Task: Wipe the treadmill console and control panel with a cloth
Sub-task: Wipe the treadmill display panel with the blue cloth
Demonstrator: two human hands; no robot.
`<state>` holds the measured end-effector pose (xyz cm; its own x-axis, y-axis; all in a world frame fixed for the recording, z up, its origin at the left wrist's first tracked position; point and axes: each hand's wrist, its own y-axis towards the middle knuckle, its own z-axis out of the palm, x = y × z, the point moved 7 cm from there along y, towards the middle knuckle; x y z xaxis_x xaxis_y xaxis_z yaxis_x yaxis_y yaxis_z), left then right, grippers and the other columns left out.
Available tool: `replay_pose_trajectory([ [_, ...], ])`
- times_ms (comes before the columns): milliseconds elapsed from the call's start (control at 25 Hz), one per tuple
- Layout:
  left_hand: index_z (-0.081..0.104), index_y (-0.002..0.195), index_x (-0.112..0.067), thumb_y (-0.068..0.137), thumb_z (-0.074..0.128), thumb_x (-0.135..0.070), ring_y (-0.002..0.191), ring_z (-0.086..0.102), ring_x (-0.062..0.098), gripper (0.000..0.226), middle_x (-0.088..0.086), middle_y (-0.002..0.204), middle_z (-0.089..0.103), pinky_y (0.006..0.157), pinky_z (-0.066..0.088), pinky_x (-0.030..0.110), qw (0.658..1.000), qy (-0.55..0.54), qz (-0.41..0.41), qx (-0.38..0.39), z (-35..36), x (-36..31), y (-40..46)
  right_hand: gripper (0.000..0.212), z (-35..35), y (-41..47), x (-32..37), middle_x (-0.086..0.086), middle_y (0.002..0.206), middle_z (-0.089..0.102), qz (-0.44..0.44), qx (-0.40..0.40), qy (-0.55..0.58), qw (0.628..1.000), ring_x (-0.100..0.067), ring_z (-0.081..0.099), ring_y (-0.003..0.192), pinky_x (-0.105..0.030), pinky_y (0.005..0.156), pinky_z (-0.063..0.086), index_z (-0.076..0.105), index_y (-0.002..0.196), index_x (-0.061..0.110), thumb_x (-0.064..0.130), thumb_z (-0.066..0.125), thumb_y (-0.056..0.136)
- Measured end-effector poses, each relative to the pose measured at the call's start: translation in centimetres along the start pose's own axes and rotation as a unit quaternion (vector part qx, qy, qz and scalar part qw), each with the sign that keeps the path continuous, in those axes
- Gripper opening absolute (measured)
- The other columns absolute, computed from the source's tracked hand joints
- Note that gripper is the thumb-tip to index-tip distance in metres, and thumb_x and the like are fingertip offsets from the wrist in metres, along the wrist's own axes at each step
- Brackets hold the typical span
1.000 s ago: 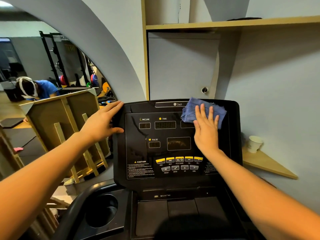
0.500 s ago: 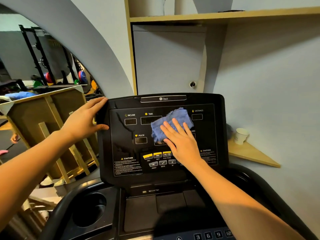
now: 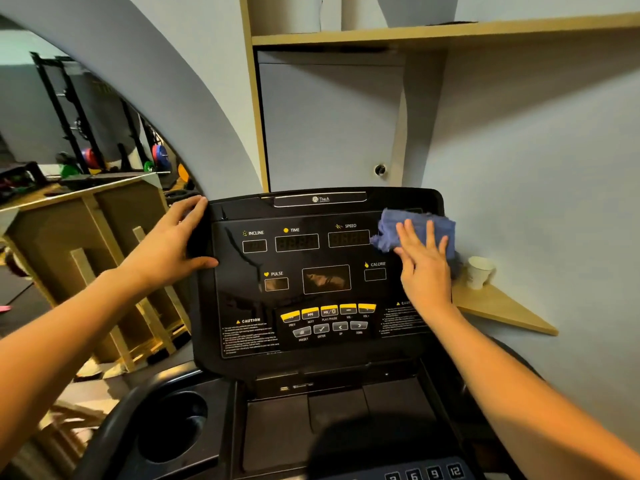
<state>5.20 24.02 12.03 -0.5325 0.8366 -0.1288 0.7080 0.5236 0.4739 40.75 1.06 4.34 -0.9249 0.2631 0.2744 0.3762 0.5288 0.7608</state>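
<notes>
On console (image 3: pixel 311 271), one cloth (image 3: pixel 415 226), two hands

Both bare arms reach forward; the left hand (image 3: pixel 169 244) grips with fingers curled and thumb hooked in front, the right hand (image 3: pixel 424 268) presses flat, fingers straight and spread

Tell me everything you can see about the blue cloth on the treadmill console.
The blue cloth is a small, crumpled rag, soft and slightly fuzzy, with frayed, uneven edges. It lies bunched against the upper right corner of the black console, right of the SPEED display and above the CALORIE window, and its right edge reaches the console's rim. The right hand presses it flat to the panel with straight, spread fingers, covering its lower middle. It hides whatever label sits in that corner. Nothing else touches it.
</notes>
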Motion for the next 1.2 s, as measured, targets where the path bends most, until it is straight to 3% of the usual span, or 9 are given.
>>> replay_pose_trajectory([
  [160, 0.003, 0.157, -0.016, 0.078, 0.079, -0.025, 0.15, 0.01, 0.023, 0.111, 0.002, 0.165, -0.004, 0.119, 0.015, 0.036, 0.999, -0.04, 0.0, -0.017, 1.6, 0.1, -1.0, 0.046, 0.4, 5.1, 2.9, -0.003, 0.15, 0.041, -0.003, -0.044, 0.046, 0.998, -0.035, 0.017, 0.145, -0.06, 0.116, 0.012, 0.045, 0.143, 0.017, 0.018, 0.054, 0.098],
  [360, -0.005, 0.157, -0.023, 0.081, 0.068, -0.038, 0.151, -0.005, 0.013, 0.106, -0.008, 0.164, -0.021, 0.115, 0.021, 0.035, 0.997, -0.071, -0.016, -0.029, 2.4, -0.1, -2.8, 0.044, 1.8, 6.3, 7.6, 0.001, 0.151, 0.04, -0.028, -0.062, 0.027, 0.997, -0.034, 0.018, 0.145, -0.056, 0.117, 0.011, 0.045, 0.144, 0.022, 0.03, 0.049, 0.101],
  [480, -0.007, 0.157, -0.022, 0.079, 0.066, -0.043, 0.145, -0.012, -0.006, 0.108, -0.007, 0.163, -0.025, 0.111, 0.024, 0.032, 0.996, -0.086, -0.016, -0.033, 3.2, -0.5, -4.1, 0.046, 2.8, 5.2, 9.4, 0.003, 0.15, 0.041, -0.059, -0.045, 0.002, 0.997, -0.034, 0.017, 0.146, -0.058, 0.117, 0.01, 0.042, 0.145, 0.024, 0.034, 0.046, 0.101],
  [640, -0.006, 0.157, -0.026, 0.079, 0.069, -0.039, 0.146, 0.01, 0.009, 0.108, -0.009, 0.163, -0.023, 0.109, 0.032, 0.035, 0.99, -0.127, -0.036, -0.051, 4.8, -0.7, -5.9, 0.045, 3.6, 2.1, 11.1, 0.004, 0.148, 0.044, -0.128, -0.027, -0.007, 0.991, -0.034, 0.019, 0.146, -0.06, 0.116, 0.012, 0.046, 0.143, 0.023, 0.033, 0.05, 0.099],
  [960, 0.001, 0.157, -0.029, 0.078, 0.069, -0.039, 0.153, 0.004, 0.019, 0.104, -0.015, 0.164, -0.017, 0.112, 0.033, 0.044, 0.986, -0.147, -0.052, -0.066, 5.2, -0.3, -6.2, 0.045, 3.1, -7.6, 8.4, 0.003, 0.146, 0.047, -0.262, 0.025, -0.076, 0.962, -0.027, 0.033, 0.142, -0.056, 0.113, 0.027, 0.054, 0.138, 0.02, 0.025, 0.054, 0.094],
  [1120, 0.001, 0.157, -0.03, 0.078, 0.069, -0.04, 0.152, 0.007, 0.02, 0.104, -0.017, 0.164, -0.018, 0.11, 0.039, 0.051, 0.985, -0.154, -0.055, -0.056, 5.2, -0.1, -6.2, 0.051, 0.4, -8.9, 3.3, 0.0, 0.143, 0.051, -0.205, -0.008, -0.122, 0.971, -0.027, 0.039, 0.139, -0.059, 0.111, 0.029, 0.055, 0.137, 0.017, 0.013, 0.061, 0.086],
  [1200, 0.0, 0.157, -0.031, 0.079, 0.07, -0.041, 0.152, 0.006, 0.02, 0.105, -0.017, 0.163, -0.019, 0.11, 0.04, 0.05, 0.985, -0.156, -0.055, -0.05, 5.1, 0.0, -6.2, 0.049, -0.3, -7.5, 1.2, -0.002, 0.142, 0.052, -0.155, -0.021, -0.11, 0.982, -0.03, 0.035, 0.14, -0.058, 0.113, 0.026, 0.053, 0.138, 0.016, 0.014, 0.055, 0.089],
])
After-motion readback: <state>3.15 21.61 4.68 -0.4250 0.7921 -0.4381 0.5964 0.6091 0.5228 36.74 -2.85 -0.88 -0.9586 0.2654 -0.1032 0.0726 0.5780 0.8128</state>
